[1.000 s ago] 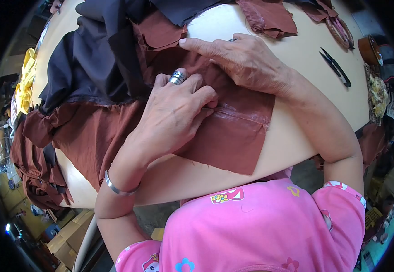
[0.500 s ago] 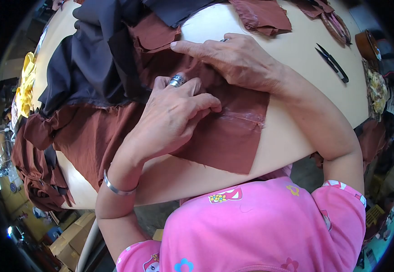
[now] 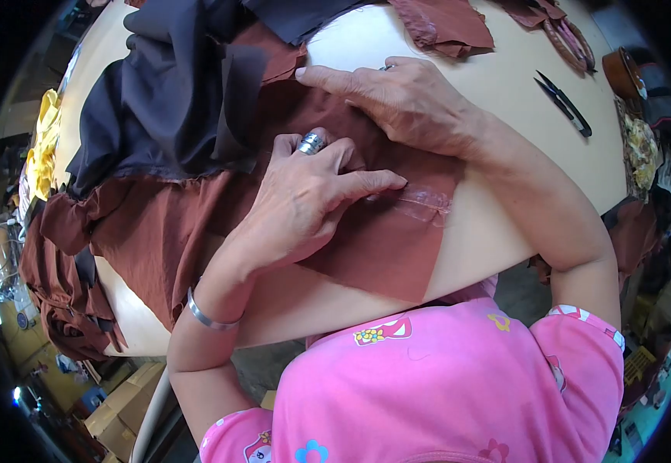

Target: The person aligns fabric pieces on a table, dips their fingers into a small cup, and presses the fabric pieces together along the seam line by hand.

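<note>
Brown cloth [image 3: 386, 258] lies flat on the pale table, with a stitched line across its right part. On it rests my left hand [image 3: 312, 185], ringed, its fingers bent down and thumb stretched out to the right, apart from them. My right hand [image 3: 405, 100] lies farther up on the same cloth, index finger extended leftward to the edge of a brown layer and the other fingers bent; their tips are partly hidden. Dark cloth [image 3: 150, 108] is bunched to the left of both hands, one flap overlapping the brown cloth.
Black thread snips [image 3: 564, 106] lie on the table [image 3: 505, 54] at the right. Brown pieces [image 3: 443, 27] and a pair of handles [image 3: 568, 45] are near the far edge. Gathered brown cloth [image 3: 65, 301] hangs at the left edge. Cardboard boxes [image 3: 123, 401] stand below left.
My left hand has shifted slightly right, its thumb now stretched away from the fingers. A dark flap now covers part of the brown layer. My right hand has moved slightly left.
</note>
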`<state>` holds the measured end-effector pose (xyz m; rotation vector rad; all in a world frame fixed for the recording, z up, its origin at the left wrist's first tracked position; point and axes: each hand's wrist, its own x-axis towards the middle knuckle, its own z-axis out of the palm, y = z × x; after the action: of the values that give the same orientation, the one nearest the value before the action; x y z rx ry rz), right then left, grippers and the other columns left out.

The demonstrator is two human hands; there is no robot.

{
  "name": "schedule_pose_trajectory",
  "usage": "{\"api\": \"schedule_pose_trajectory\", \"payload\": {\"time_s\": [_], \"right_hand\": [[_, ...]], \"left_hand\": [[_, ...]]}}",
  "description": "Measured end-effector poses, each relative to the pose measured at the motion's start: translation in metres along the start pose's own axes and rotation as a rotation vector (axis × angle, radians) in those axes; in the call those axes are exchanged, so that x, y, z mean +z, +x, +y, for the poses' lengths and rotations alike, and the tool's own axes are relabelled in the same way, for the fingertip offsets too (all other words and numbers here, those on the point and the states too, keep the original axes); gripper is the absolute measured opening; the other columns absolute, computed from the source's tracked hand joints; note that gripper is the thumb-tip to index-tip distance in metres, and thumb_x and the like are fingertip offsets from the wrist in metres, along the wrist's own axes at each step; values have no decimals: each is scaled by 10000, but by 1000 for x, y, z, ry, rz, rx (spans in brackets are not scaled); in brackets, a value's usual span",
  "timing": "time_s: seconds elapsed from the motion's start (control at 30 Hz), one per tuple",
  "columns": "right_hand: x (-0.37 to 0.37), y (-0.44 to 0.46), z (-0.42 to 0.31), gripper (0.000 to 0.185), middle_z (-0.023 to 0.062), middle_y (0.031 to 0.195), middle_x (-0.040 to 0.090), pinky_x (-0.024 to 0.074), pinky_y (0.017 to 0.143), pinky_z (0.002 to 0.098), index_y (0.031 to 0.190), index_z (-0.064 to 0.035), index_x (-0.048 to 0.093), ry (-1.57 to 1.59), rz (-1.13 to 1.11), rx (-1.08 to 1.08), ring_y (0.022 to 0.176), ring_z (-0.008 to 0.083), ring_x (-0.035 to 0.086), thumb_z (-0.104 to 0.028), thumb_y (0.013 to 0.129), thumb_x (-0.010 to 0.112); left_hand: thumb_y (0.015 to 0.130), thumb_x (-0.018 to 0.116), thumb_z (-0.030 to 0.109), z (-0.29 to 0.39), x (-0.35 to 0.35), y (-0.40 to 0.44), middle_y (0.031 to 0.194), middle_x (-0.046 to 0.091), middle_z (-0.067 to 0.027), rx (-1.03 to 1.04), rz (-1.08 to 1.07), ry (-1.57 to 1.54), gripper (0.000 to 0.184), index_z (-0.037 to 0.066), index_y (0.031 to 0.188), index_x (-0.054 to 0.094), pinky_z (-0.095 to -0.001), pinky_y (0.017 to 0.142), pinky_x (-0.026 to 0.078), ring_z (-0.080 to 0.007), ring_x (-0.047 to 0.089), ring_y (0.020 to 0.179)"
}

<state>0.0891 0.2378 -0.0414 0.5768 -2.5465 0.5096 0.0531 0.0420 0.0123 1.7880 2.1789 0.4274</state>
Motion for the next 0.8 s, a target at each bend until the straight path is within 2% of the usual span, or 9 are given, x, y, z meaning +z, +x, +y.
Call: {"api": "schedule_pose_trajectory", "payload": {"time_s": [0.03, 0.13, 0.2, 0.23, 0.33, 0.43, 0.53, 0.63, 0.8], "right_hand": [[-1, 1, -1, 475, 43, 1034, 647, 469, 660, 321, 1283, -137, 490, -27, -26, 8, 796, 178, 633, -100, 814, 556], [-3, 2, 2, 464, 53, 1088, 628, 477, 682, 320, 1274, -130, 496, -28, -21, 10, 824, 184, 635, -88, 815, 549], [1, 3, 4, 558, 89, 986, 645, 500, 648, 351, 1315, -179, 436, 0, 49, -29, 764, 250, 633, -70, 776, 530], [3, 3, 5, 607, 106, 935, 653, 511, 630, 366, 1335, -204, 405, 15, 84, -50, 733, 283, 633, -61, 757, 521], [4, 2, 8, 597, 109, 931, 652, 510, 637, 375, 1331, -203, 410, 2, 60, -58, 734, 288, 632, -76, 761, 533], [0, 3, 5, 535, 53, 1083, 626, 486, 668, 328, 1306, -155, 464, 2, -27, -18, 808, 198, 633, -110, 783, 567], [3, 5, 6, 580, 98, 908, 655, 510, 631, 365, 1330, -207, 409, 28, 73, -57, 728, 275, 634, -159, 775, 569], [2, 4, 7, 578, 95, 913, 652, 511, 634, 367, 1331, -213, 408, 9, 18, -33, 728, 273, 634, -167, 778, 570], [6, 3, 11, 574, 102, 890, 644, 513, 634, 370, 1345, -215, 387, 46, 60, -65, 728, 281, 633, -186, 795, 549]], "left_hand": [[751, 618, 56, 0, 2, -1, 776, 533, -14, 5, 57, -31, 169, 115, 908, 599, -333, 742, 312, -205, 505, 767], [749, 631, 86, 1, 8, 0, 799, 537, -13, 33, 186, -62, 188, 123, 926, 583, -336, 742, 317, -213, 505, 779], [748, 641, 108, 6, 9, 1, 825, 542, -12, 70, 216, 0, 197, 128, 931, 571, -339, 743, 320, -218, 504, 795], [758, 638, 120, 8, 9, 3, 848, 538, -17, 56, 185, 21, 166, 125, 906, 560, -348, 749, 324, -222, 497, 808], [766, 634, 128, 9, 6, 8, 835, 521, -24, 14, 114, 10, 153, 132, 896, 554, -354, 753, 322, -230, 487, 809], [771, 631, 140, 9, 5, 14, 808, 506, -25, 19, 48, 27, 138, 142, 887, 556, -356, 757, 317, -231, 485, 784], [775, 625, 136, 13, 10, 16, 799, 502, -24, 61, 118, 19, 133, 150, 890, 561, -354, 743, 314, -227, 486, 771], [784, 604, 116, 17, 11, 19, 803, 507, -22, 30, 74, 26, 100, 142, 876, 573, -358, 724, 313, -226, 488, 762], [798, 574, 91, 14, 8, 20, 804, 505, -22, 76, 22, -42, 99, 142, 879, 601, -361, 709, 312, -227, 493, 771]]}}
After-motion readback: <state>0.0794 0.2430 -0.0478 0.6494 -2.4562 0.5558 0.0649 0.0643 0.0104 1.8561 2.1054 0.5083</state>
